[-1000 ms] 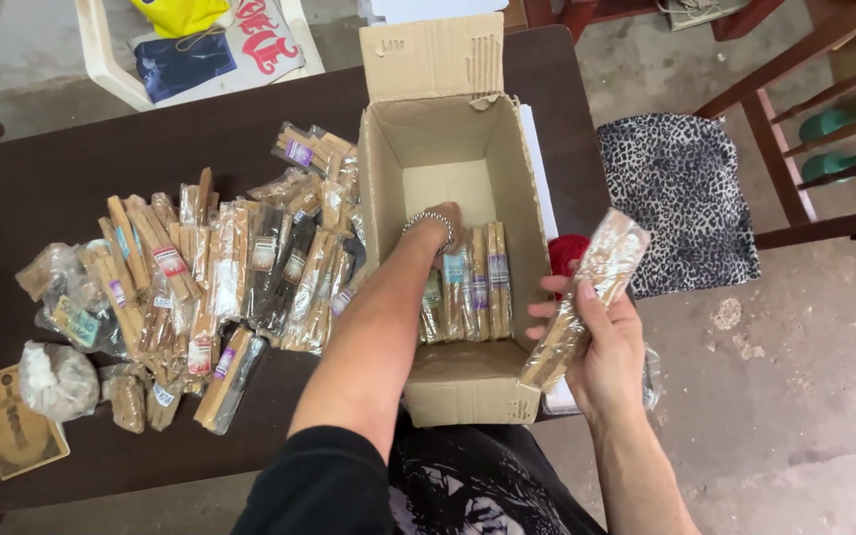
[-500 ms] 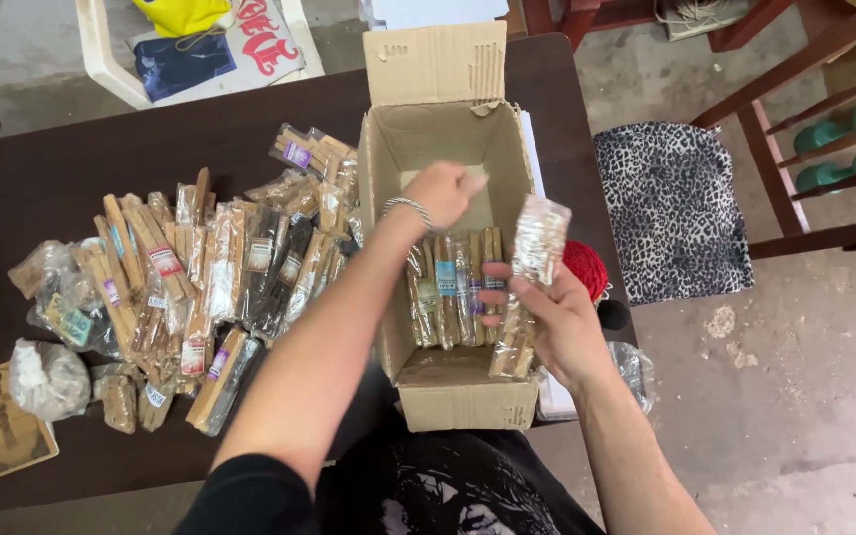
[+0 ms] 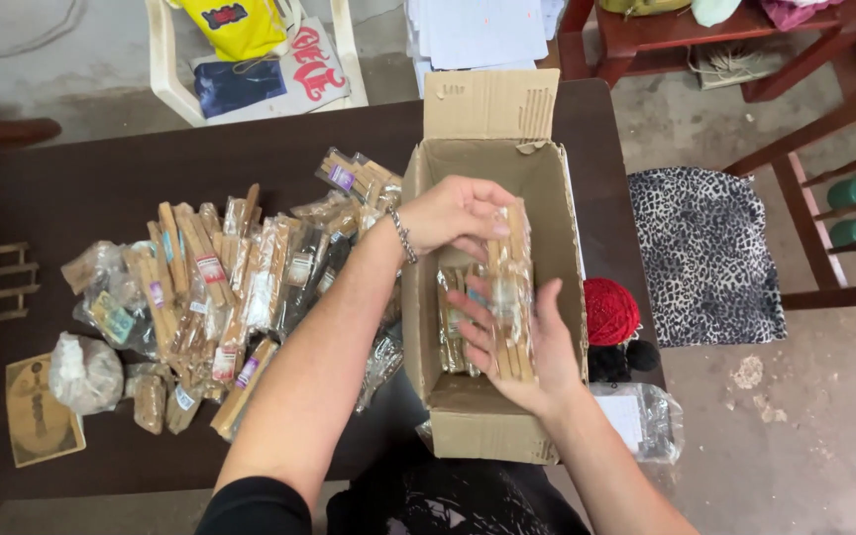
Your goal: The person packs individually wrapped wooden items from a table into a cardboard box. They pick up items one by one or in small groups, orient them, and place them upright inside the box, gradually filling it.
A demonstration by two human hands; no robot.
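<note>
An open cardboard box (image 3: 547, 198) stands on a dark table (image 3: 101, 188). Both hands hold one clear packet of wooden sticks (image 3: 512, 282) over the box's inside. My left hand (image 3: 453, 213), with a bracelet at the wrist, pinches the packet's far end. My right hand (image 3: 522, 347) supports it from below at the near end. More stick packets (image 3: 453, 317) stand inside the box under the hands.
A heap of similar stick packets (image 3: 220, 287) lies left of the box, with small bags (image 3: 86, 372) and a flat brown card (image 3: 37, 411). A red knitted thing (image 3: 609, 309) and a plastic bag (image 3: 646, 421) lie to the right. Chairs and a leopard-print cushion (image 3: 705, 253) surround the table.
My right hand has brought the packet from beside the box to over its inside. My left hand has lifted off the packed sticks and taken the packet's far end.
</note>
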